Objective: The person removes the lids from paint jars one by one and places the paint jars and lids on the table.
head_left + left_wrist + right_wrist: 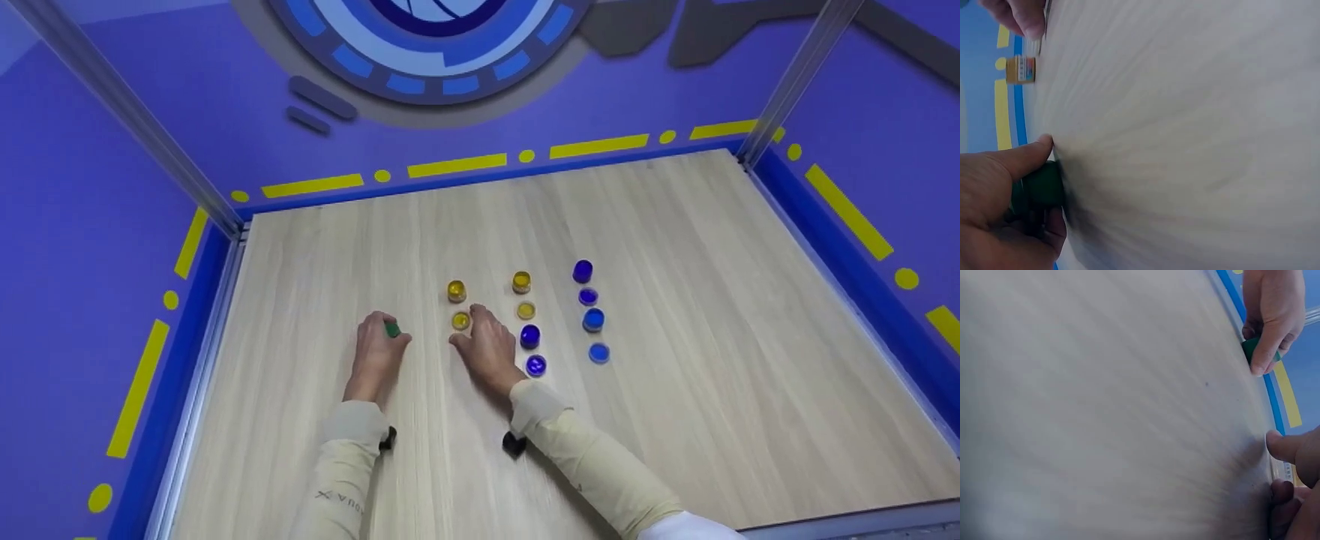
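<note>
My left hand (373,351) grips a small green jar (392,328) on the wooden tabletop; in the left wrist view the green jar (1043,185) sits between thumb and fingers. To its right, my right hand (489,351) has thumb and fingers spread beside a flat yellow lid (460,321). Whether the fingertips touch that lid is not clear. Just behind it stands a yellow paint jar (457,291). In the right wrist view, the right thumb (1283,446) and fingers are apart, with a jar partly hidden behind them.
Right of my right hand are another yellow jar (521,282) with a yellow lid (526,310), two purple jars (530,336) with purple lids (536,365), and a blue jar (593,320) with a blue lid (598,352). Blue-purple panels (480,142) enclose the table.
</note>
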`<state>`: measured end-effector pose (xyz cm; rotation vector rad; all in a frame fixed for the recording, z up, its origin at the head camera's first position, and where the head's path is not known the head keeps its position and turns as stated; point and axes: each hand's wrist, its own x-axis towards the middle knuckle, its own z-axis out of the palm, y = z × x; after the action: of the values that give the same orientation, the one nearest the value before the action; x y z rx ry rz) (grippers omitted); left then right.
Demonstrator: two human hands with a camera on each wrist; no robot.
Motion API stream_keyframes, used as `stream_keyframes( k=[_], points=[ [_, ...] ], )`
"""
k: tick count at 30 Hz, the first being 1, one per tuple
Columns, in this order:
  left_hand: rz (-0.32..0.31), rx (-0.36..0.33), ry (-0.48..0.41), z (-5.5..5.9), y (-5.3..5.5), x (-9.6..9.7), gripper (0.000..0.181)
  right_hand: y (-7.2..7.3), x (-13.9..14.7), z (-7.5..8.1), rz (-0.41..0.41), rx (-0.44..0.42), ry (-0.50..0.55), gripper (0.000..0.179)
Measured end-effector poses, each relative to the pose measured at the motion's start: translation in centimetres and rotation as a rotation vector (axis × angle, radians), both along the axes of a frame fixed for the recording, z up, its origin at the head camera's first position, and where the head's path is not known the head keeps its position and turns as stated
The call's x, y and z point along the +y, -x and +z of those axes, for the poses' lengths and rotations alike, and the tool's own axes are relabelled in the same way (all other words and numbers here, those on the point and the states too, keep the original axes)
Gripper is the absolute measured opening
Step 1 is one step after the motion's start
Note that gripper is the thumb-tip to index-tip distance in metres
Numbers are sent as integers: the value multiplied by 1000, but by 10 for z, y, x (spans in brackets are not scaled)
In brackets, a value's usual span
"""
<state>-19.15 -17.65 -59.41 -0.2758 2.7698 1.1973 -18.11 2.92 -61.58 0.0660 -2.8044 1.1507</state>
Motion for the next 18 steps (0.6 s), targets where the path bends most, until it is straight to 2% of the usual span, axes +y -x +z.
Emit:
stream_keyframes(
  k=[3,10,18],
  points=[
    [-19,-2,23,-1,-9,7,34,-5,5,2,60,-13,49,55],
    [-70,8,51,-2,-32,20,34,-24,18,8,246,-56,180,46],
    [-179,19,60,2,-61,32,36,-49,39,19,418,-109,179,36]
  ],
)
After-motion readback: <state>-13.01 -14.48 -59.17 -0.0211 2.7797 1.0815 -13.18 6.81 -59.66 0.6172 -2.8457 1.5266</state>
